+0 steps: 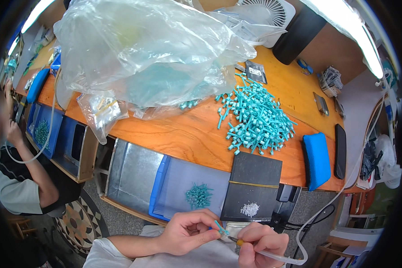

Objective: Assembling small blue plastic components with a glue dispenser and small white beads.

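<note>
My left hand [185, 233] pinches a small teal stick-like piece [220, 226] between thumb and fingertips, low in the middle. Close on its right, my right hand [264, 242] grips a thin pen-like tool [240, 242] with a yellow collar and a pale flexible hose running from it. The tool's tip points at the teal piece; whether they touch is too small to tell. Just beyond my hands lies a black slab [253, 172] with a rubber band around it and a patch of tiny whitish bits [250, 209] on its near part.
A blue tray [158, 187] in an open drawer bears a cluster of teal pieces [198, 196]. Farther back are a big teal heap [257, 118] and a large clear plastic bag [143, 53]. At right lie a blue pouch [316, 161] and the hose [330, 201]. Another person sits at left.
</note>
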`<state>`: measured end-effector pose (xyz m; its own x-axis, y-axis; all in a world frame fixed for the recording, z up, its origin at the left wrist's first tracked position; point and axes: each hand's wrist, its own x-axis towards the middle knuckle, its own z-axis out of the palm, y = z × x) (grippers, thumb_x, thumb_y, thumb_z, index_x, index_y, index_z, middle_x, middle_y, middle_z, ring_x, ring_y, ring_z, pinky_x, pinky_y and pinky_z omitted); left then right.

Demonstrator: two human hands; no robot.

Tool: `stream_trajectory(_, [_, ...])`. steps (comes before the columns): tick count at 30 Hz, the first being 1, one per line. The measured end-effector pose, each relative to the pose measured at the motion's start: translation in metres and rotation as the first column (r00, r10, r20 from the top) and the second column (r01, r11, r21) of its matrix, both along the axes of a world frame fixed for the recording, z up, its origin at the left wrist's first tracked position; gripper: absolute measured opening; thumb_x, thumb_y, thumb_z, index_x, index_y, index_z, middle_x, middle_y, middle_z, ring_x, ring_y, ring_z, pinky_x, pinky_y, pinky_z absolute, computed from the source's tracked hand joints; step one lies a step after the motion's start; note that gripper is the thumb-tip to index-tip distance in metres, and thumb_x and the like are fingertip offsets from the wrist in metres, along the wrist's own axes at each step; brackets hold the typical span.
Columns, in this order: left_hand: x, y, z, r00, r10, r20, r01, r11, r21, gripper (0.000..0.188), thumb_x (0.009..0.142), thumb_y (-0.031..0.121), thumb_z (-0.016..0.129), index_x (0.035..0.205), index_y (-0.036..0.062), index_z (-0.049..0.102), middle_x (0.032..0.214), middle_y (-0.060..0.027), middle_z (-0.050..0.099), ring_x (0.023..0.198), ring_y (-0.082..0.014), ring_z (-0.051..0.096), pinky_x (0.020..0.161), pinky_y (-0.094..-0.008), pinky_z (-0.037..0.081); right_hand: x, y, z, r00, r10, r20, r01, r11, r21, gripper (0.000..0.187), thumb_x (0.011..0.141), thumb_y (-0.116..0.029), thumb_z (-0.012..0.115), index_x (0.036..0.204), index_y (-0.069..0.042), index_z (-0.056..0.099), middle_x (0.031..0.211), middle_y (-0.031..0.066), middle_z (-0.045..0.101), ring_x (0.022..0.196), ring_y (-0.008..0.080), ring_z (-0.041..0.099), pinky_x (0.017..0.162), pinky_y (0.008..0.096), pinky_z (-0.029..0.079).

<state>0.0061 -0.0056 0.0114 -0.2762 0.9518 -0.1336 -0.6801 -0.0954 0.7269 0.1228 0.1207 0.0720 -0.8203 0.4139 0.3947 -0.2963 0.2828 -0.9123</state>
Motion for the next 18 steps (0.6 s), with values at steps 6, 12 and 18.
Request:
stream_trajectory(6, [-0.002, 0.001, 0.001, 0.999, -0.009, -0.035, 0.009, 1.000, 0.002, 0.010, 0.080, -0.005, 0.057, 0.090, -0.0023, 0.057, 0.093, -0.0083, 0.053, 0.065, -0.0016, 0.049, 0.051, -0.0139, 0.035, -0.001, 0.001, 0.001, 1.000, -0.003, -0.021, 0.003, 1.000, -0.005, 0.021, 0.075, 0.008, 0.052, 0.071, -0.004, 0.035, 0.070, 0.0139, 0.049, 0.055, 0.0180, 0.048, 0.049, 0.0280, 0.039])
stream_trajectory(12, [0.000, 0.002, -0.001, 0.999, -0.013, -0.038, 0.014, 0.999, 0.030, 0.011, 0.080, -0.006, 0.056, 0.090, -0.0033, 0.057, 0.095, -0.0097, 0.052, 0.068, -0.0036, 0.051, 0.054, -0.0149, 0.039, -0.003, 0.008, 0.011, 0.999, -0.018, -0.028, 0.018, 1.000, 0.001, 0.020, 0.076, 0.007, 0.050, 0.075, -0.004, 0.034, 0.068, 0.0137, 0.048, 0.054, 0.0177, 0.047, 0.049, 0.0289, 0.040])
stream_trajectory(18, [0.000, 0.000, -0.002, 1.000, -0.007, 0.026, 0.006, 1.000, 0.028, 0.011, 0.081, -0.007, 0.053, 0.092, -0.0051, 0.055, 0.097, -0.0111, 0.051, 0.070, -0.0050, 0.053, 0.056, -0.0157, 0.041, -0.020, 0.013, 0.002, 0.865, -0.501, 0.004, 0.498, 0.861, 0.100, 0.021, 0.082, -0.005, 0.050, 0.081, -0.006, 0.028, 0.065, 0.0082, 0.043, 0.052, 0.0110, 0.040, 0.046, 0.0217, 0.034])
